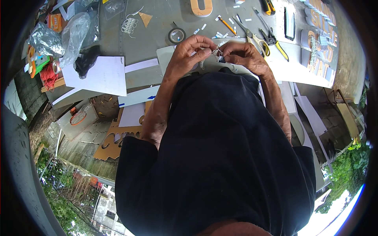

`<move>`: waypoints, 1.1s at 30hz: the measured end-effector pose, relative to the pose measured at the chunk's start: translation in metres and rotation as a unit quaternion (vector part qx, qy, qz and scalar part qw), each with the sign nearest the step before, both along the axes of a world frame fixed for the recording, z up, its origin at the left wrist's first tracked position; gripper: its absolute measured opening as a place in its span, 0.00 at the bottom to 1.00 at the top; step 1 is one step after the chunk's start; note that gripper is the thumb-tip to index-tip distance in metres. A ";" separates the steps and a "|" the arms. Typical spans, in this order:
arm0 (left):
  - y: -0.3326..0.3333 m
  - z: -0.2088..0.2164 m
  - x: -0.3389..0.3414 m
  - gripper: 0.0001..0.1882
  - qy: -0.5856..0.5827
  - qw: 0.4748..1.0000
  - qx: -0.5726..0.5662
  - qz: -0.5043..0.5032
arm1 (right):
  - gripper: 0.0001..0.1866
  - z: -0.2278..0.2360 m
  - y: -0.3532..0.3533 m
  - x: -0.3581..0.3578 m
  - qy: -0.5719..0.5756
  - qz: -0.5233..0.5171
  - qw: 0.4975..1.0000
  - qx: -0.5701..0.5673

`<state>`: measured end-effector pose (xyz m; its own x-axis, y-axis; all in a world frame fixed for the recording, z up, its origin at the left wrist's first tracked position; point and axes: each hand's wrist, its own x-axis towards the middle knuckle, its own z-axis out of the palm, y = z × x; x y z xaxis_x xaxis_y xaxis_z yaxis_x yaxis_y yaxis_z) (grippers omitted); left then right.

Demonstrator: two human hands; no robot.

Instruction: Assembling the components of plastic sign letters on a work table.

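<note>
Both hands meet over the near edge of the grey table, in front of my dark shirt. My left hand (pixel 190 56) is closed in a pinch, thumb against the bent fingers. Opposite it, my right hand (pixel 245 56) pinches too. Between the fingertips runs a thin white wire (pixel 217 50), partly hidden by the fingers; part of it dangles below the left fingers. A roll of dark tape (pixel 176 35) lies just beyond my left hand. Scissors (pixel 258 41) with pale and yellow handles lie beside my right hand, with yellow-and-black pliers (pixel 280 48) farther right.
An orange pencil (pixel 227 26), small white scraps, a yellow utility knife (pixel 269 7) and a black rectangular device (pixel 289 23) lie beyond. Cut-out letters (pixel 321 51) stand at right. Plastic bags (pixel 75 37) and red cord (pixel 49 76) crowd the left. White sheets (pixel 96 74) overlap the edge.
</note>
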<state>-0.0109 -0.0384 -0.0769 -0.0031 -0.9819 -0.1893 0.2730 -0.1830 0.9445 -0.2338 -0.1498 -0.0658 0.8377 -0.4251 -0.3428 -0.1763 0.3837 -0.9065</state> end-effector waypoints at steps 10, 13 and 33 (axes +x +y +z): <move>0.002 0.007 -0.005 0.19 -0.064 0.996 0.056 -0.014 | 0.04 0.000 -0.001 -0.003 -0.017 0.002 1.000 0.006; 0.007 0.008 -0.008 0.16 -0.082 0.995 0.038 0.033 | 0.04 0.002 -0.002 -0.005 -0.013 -0.025 1.000 -0.010; 0.010 0.025 -0.011 0.09 -0.198 0.977 0.076 0.004 | 0.03 0.003 -0.010 -0.004 -0.013 0.013 0.995 -0.094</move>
